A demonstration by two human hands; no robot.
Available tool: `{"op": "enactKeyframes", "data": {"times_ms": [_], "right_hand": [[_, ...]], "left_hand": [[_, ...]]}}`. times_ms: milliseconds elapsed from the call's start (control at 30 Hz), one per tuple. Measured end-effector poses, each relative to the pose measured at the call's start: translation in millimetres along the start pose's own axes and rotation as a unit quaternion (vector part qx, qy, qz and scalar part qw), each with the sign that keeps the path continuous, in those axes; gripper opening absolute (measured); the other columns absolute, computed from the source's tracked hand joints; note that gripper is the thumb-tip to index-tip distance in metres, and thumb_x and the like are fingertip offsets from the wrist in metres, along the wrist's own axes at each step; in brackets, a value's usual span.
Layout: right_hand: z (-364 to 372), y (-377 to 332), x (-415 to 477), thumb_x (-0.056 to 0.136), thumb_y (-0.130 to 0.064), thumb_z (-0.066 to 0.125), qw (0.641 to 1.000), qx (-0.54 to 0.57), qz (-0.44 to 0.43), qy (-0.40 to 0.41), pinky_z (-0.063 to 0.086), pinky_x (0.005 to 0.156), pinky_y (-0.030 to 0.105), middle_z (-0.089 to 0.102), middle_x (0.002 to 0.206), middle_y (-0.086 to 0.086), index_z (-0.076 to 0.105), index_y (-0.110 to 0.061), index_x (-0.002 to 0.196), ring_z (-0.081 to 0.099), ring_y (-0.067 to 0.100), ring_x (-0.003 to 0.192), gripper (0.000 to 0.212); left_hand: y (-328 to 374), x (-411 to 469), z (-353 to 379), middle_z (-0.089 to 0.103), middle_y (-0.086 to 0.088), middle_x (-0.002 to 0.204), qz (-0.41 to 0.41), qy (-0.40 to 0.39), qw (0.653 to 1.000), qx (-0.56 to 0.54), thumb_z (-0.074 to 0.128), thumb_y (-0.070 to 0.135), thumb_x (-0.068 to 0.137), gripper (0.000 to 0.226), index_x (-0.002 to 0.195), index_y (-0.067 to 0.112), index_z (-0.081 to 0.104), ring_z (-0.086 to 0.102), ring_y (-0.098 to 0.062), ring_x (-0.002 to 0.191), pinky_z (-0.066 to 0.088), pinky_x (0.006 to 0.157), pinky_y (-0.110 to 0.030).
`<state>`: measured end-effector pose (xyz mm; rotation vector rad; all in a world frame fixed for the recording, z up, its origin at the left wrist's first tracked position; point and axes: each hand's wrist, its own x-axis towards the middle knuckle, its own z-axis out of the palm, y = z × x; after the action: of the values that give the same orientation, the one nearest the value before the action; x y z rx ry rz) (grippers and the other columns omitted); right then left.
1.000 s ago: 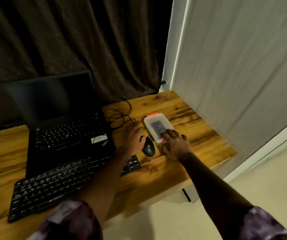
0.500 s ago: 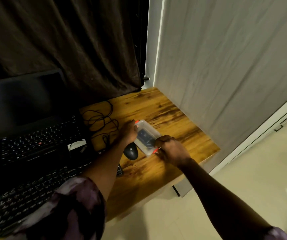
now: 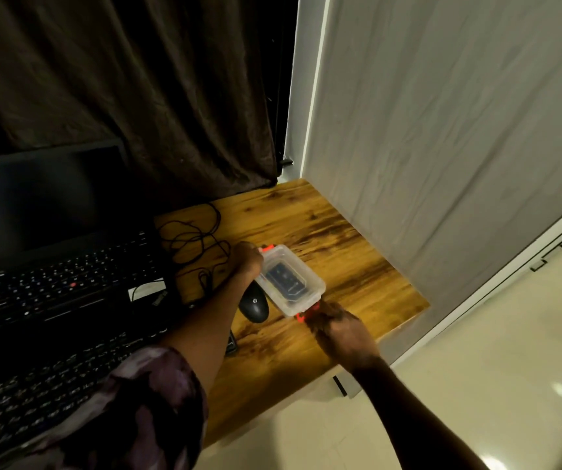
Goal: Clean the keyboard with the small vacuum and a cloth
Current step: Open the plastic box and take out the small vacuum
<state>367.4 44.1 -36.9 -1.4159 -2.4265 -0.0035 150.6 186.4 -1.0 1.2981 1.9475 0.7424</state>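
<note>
A clear plastic box point(image 3: 301, 281) with orange clips at both ends lies on the wooden desk point(image 3: 337, 239), with a dark object visible inside through the lid. My left hand point(image 3: 247, 262) grips the box's far end by the orange clip. My right hand point(image 3: 344, 329) holds the near end, fingers on the near orange clip point(image 3: 303, 315). The black external keyboard point(image 3: 35, 398) lies at the lower left, partly hidden under my left sleeve. No vacuum or cloth shows outside the box.
A black mouse point(image 3: 254, 307) sits just left of the box, under my left wrist. An open black laptop point(image 3: 59, 266) stands behind the keyboard. Tangled black cables point(image 3: 194, 239) lie beside it. A grey sheet point(image 3: 442, 147) hangs along the desk's right edge; pale floor point(image 3: 476, 385) lies below.
My view has swung right. Both hands went from resting on and beside the box to gripping its two ends, and the box has turned slightly on the desk.
</note>
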Motion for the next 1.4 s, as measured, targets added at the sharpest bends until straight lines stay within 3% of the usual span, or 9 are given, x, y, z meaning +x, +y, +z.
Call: {"op": "enactKeyframes", "data": {"times_ms": [200, 400, 633, 800, 967, 1100, 1167, 1300, 1400], "right_hand": [[-22, -8, 3, 0.092, -0.057, 0.051, 0.994, 0.024, 0.086, 0.058, 0.05, 0.087, 0.033, 0.058, 0.122, 0.0, 0.057, -0.022, 0.122, 0.052, 0.017, 0.108, 0.046], [-23, -26, 53, 0.068, -0.08, 0.059, 0.974, 0.065, 0.18, -0.117, 0.03, 0.116, 0.051, 0.016, 0.163, 0.005, 0.015, -0.028, 0.153, 0.017, 0.028, 0.148, 0.109], [-5, -29, 65, 0.061, -0.072, 0.061, 0.978, 0.029, 0.179, -0.101, 0.044, 0.097, 0.05, 0.036, 0.144, 0.007, 0.03, -0.029, 0.14, 0.041, 0.034, 0.126, 0.095], [-7, -35, 67, 0.065, -0.077, 0.059, 0.961, 0.145, 0.232, -0.043, 0.049, 0.096, 0.047, 0.045, 0.141, 0.005, 0.04, -0.028, 0.141, 0.046, 0.028, 0.124, 0.092], [-20, -33, 74, 0.083, -0.063, 0.062, 0.832, 0.439, 0.333, 0.07, 0.051, 0.099, 0.039, 0.063, 0.126, 0.0, 0.061, -0.024, 0.127, 0.058, 0.015, 0.112, 0.06], [-36, -13, 77, 0.096, -0.06, 0.043, 0.607, 0.666, 0.422, 0.099, 0.057, 0.083, 0.041, 0.07, 0.114, 0.007, 0.065, -0.02, 0.122, 0.066, 0.026, 0.106, 0.053], [-37, 5, 74, 0.095, -0.065, 0.035, 0.54, 0.702, 0.461, 0.063, 0.053, 0.074, 0.035, 0.069, 0.115, 0.012, 0.064, -0.02, 0.123, 0.066, 0.032, 0.102, 0.061], [-18, 35, 64, 0.098, -0.059, 0.034, 0.501, 0.709, 0.494, 0.038, 0.05, 0.069, 0.036, 0.064, 0.118, 0.023, 0.064, -0.01, 0.119, 0.063, 0.035, 0.096, 0.061], [-2, 54, 59, 0.098, -0.043, 0.05, 0.575, 0.593, 0.556, 0.095, 0.059, 0.075, 0.046, 0.062, 0.12, 0.02, 0.054, -0.004, 0.126, 0.062, 0.038, 0.104, 0.048]], "left_hand": [[2, 5, -4, 0.06, -0.022, 0.13, -0.043, -0.021, 0.999, -0.004, 0.053, 0.021, 0.101, 0.035, 0.123, -0.005, 0.063, 0.057, -0.036, 0.12, 0.046, 0.089, -0.034], [2, 4, -10, 0.059, -0.02, 0.129, -0.022, 0.072, 0.993, 0.089, 0.057, 0.022, 0.097, 0.034, 0.124, 0.002, 0.06, 0.057, -0.038, 0.117, 0.05, 0.09, -0.046], [-14, -12, -6, 0.062, -0.011, 0.092, 0.069, 0.01, 0.996, 0.048, 0.049, 0.018, 0.1, 0.022, 0.091, 0.003, 0.062, 0.061, -0.03, 0.091, 0.035, 0.063, -0.028], [-15, -16, -12, 0.064, -0.019, 0.101, 0.057, -0.062, 0.996, -0.034, 0.039, 0.044, 0.104, 0.047, 0.1, 0.002, 0.061, 0.063, -0.034, 0.097, 0.04, 0.071, -0.032], [-15, -23, -25, 0.05, -0.009, 0.142, 0.052, -0.093, 0.991, -0.075, 0.022, 0.051, 0.106, 0.058, 0.144, 0.014, 0.046, 0.049, -0.026, 0.129, 0.035, 0.1, -0.032], [-16, -24, -26, 0.06, -0.011, 0.104, 0.059, -0.103, 0.992, -0.042, 0.024, 0.045, 0.107, 0.055, 0.116, 0.005, 0.061, 0.057, -0.023, 0.097, 0.036, 0.075, -0.028], [-17, -25, -23, 0.058, -0.014, 0.096, 0.063, -0.106, 0.992, -0.032, 0.029, 0.042, 0.107, 0.052, 0.113, 0.002, 0.062, 0.052, -0.017, 0.081, 0.033, 0.065, -0.027], [-20, -21, -26, 0.055, -0.009, 0.091, 0.079, -0.116, 0.99, -0.016, 0.032, 0.041, 0.107, 0.044, 0.097, 0.008, 0.059, 0.053, -0.02, 0.086, 0.035, 0.073, -0.029], [-20, -19, -28, 0.053, -0.007, 0.09, 0.09, -0.128, 0.988, -0.016, 0.031, 0.042, 0.107, 0.044, 0.092, 0.009, 0.056, 0.052, -0.02, 0.088, 0.037, 0.078, -0.032]]}}
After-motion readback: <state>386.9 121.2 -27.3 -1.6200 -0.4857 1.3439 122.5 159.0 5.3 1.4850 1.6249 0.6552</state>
